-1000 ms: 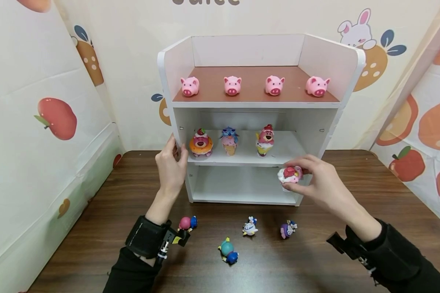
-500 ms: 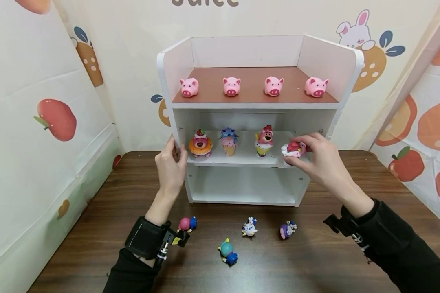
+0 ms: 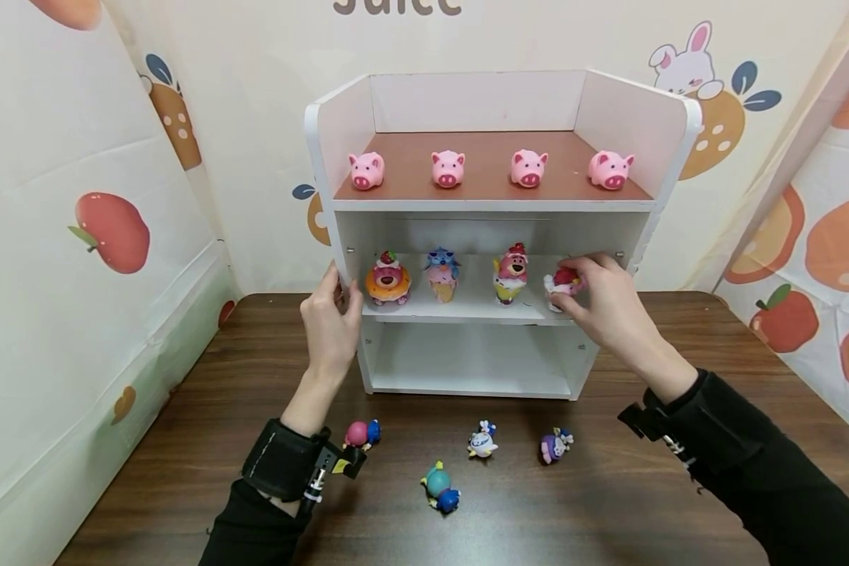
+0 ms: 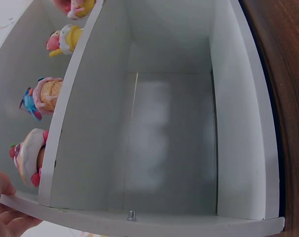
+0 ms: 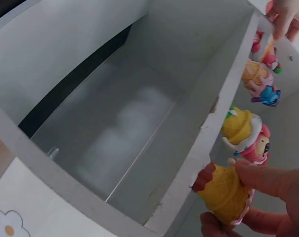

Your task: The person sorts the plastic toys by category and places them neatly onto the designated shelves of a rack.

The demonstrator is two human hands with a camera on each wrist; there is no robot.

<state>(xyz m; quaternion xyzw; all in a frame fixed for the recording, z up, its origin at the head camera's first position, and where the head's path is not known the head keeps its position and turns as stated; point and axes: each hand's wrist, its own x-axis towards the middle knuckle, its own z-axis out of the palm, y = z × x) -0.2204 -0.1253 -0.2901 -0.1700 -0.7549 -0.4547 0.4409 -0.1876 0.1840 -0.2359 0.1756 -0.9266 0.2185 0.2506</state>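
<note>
My right hand point(image 3: 607, 306) pinches a cone figurine point(image 5: 224, 193) with a yellow waffle base at the right end of the middle shelf point(image 3: 460, 318). In the head view its red and white top shows, partly behind the fingers. My left hand point(image 3: 331, 326) grips the left side panel of the white shelf unit point(image 3: 327, 228), thumb and fingers on either side of the edge. Along the same shelf stand a donut bear figurine point(image 3: 387, 279), a blue figure on an ice cream cone point(image 3: 442, 273) and a pink bear on a yellow cone point(image 3: 511, 273).
Several pink pigs point(image 3: 448, 168) line the brown top shelf. On the wooden table point(image 3: 509, 519) in front lie a pink and blue figurine point(image 3: 362, 433), a teal and blue one point(image 3: 440, 487), a white one point(image 3: 482, 440) and a purple one point(image 3: 556, 446).
My right hand has raised the cone figurine from in front of the lower compartment to the middle shelf, then shifted slightly inward. The left hand has stayed on the side panel.
</note>
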